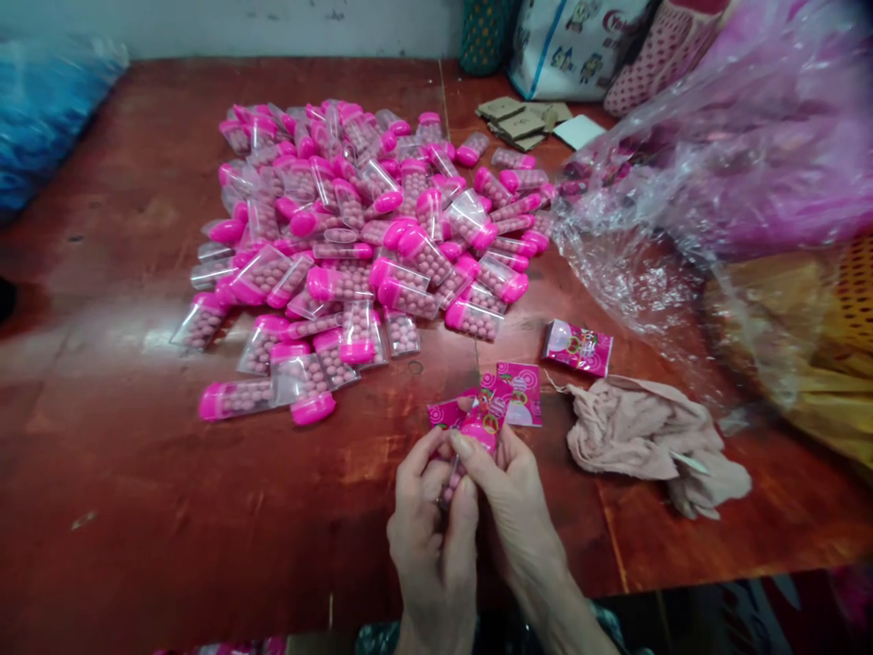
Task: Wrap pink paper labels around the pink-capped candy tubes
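Observation:
Near the table's front edge, my left hand (431,509) is closed round a clear candy container (451,484) with a pink cap and pink balls inside. My right hand (515,500) grips the same container from the other side, its thumb near the cap. A printed pink sleeve (492,400) stands up at the cap end, between my fingers. Just beyond my hands, flat pink printed sleeves (524,393) lie on the table. Farther off spreads a large pile of similar pink-capped containers (355,209).
On the red-brown table (136,455) are a stack of printed sleeves (579,348), a crumpled beige cloth (634,432) and brown cards (522,123). Clear plastic with pink contents (764,155) fills the right; a blue bag (47,118) is at far left.

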`<control>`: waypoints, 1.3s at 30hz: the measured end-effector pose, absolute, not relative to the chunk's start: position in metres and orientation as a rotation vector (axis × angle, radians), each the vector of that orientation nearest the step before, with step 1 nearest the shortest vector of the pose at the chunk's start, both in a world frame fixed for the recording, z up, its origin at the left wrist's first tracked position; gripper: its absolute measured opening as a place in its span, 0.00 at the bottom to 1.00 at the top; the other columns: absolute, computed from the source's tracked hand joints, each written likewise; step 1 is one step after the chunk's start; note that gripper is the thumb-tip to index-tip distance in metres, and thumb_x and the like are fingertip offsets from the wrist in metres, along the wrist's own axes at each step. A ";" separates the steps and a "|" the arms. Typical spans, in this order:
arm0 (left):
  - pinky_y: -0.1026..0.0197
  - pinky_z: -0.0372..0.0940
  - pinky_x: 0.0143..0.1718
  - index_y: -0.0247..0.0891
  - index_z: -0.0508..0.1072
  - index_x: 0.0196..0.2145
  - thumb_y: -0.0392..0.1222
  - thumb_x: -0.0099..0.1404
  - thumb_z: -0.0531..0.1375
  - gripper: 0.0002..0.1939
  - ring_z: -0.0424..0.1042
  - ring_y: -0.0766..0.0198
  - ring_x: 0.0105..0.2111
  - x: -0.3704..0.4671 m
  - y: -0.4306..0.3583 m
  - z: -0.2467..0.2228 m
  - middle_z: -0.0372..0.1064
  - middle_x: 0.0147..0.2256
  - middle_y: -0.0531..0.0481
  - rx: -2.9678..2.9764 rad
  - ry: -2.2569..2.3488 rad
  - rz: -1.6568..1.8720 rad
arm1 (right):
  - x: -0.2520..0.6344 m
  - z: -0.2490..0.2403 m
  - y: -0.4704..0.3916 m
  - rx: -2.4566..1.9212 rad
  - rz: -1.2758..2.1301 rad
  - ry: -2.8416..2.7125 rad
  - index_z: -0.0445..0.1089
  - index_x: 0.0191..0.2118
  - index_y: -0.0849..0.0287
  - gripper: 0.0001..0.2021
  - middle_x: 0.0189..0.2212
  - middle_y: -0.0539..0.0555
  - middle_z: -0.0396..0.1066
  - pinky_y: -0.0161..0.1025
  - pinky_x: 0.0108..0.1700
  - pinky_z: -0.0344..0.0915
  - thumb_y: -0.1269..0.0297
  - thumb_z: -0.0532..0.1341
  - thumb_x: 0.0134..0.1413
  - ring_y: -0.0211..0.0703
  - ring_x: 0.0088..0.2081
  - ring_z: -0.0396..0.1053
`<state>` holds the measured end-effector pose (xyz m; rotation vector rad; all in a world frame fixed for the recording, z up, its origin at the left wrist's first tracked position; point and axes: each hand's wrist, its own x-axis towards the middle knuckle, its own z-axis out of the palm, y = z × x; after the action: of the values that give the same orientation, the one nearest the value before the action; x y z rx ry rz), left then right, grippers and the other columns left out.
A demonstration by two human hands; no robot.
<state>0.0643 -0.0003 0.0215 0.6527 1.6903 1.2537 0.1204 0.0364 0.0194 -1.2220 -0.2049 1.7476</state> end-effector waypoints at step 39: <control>0.61 0.69 0.34 0.34 0.77 0.34 0.41 0.59 0.59 0.10 0.74 0.59 0.33 0.045 0.006 0.051 0.75 0.33 0.44 0.271 1.045 1.199 | 0.134 0.054 -0.006 -1.406 1.663 -1.029 0.72 0.43 0.54 0.15 0.39 0.55 0.72 0.39 0.45 0.63 0.54 0.57 0.54 0.49 0.44 0.67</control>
<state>0.0449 0.0060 0.0513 0.2713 1.0454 1.1986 0.1336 -0.0057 0.0537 -1.4065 -1.0290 1.6626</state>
